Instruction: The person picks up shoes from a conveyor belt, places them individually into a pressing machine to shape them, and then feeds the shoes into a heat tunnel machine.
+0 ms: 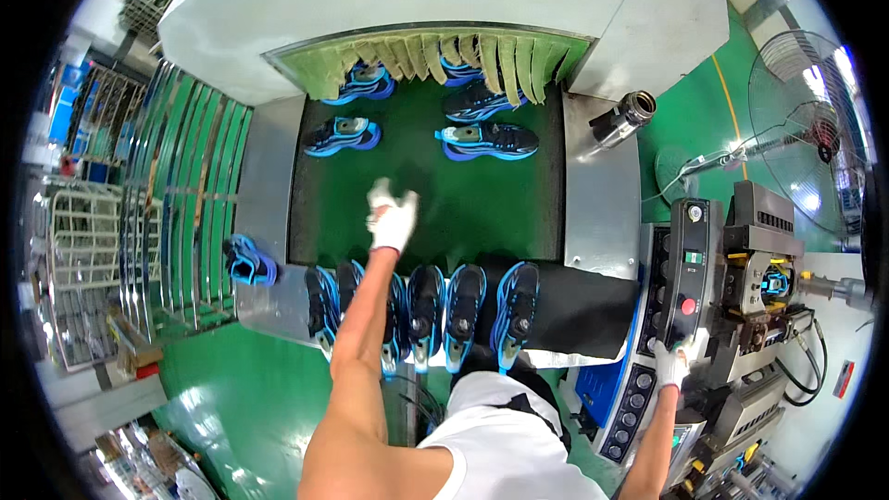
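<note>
Head view: blue-black shoes (463,301) in a row

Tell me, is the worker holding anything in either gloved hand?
No. The left hand hovers open over the green belt, holding nothing. The right hand rests on the control panel, gripping nothing.

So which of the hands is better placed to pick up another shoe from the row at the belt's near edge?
Probably the left hand: it is stretched over the green belt, just past the row of shoes. The right hand rests far off on the control panel.
</note>
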### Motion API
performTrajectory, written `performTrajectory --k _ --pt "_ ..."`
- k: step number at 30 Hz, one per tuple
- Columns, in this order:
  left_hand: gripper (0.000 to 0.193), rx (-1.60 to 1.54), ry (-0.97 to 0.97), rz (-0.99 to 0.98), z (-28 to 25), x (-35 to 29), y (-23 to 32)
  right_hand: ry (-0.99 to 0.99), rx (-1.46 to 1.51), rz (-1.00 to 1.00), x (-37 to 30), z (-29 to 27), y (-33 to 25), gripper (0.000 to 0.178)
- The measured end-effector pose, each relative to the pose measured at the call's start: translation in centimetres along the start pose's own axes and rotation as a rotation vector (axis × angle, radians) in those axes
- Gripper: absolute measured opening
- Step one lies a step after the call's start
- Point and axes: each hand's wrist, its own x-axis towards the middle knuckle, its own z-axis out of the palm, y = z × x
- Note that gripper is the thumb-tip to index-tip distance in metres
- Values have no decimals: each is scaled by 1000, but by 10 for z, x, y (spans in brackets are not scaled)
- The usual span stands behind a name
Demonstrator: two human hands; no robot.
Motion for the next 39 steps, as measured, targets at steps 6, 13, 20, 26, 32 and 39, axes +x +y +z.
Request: performTrajectory --k 6,13,20,26,32,39 --pt "88 121 310 22 -50 187 -61 -107 92 134 -93 -18 -8 91" --pt "45 371 68 267 -49 223 -60 -266 431 272 -179 35 4 87" --pt "19 120 87 480 -47 143 -68 -293 454 76 -190 6 -80 82" --pt "21 -96 -517 778 -42 -66 123 -386 782 -224 -208 -67 -165 86" --pt "23 -490 -1001 1580 -20 -286 311 195 691 -324 -199 -72 -125 70" --pt "51 -739 -1220 2049 -42 -494 462 37 1821 282 -285 -128 97 53"
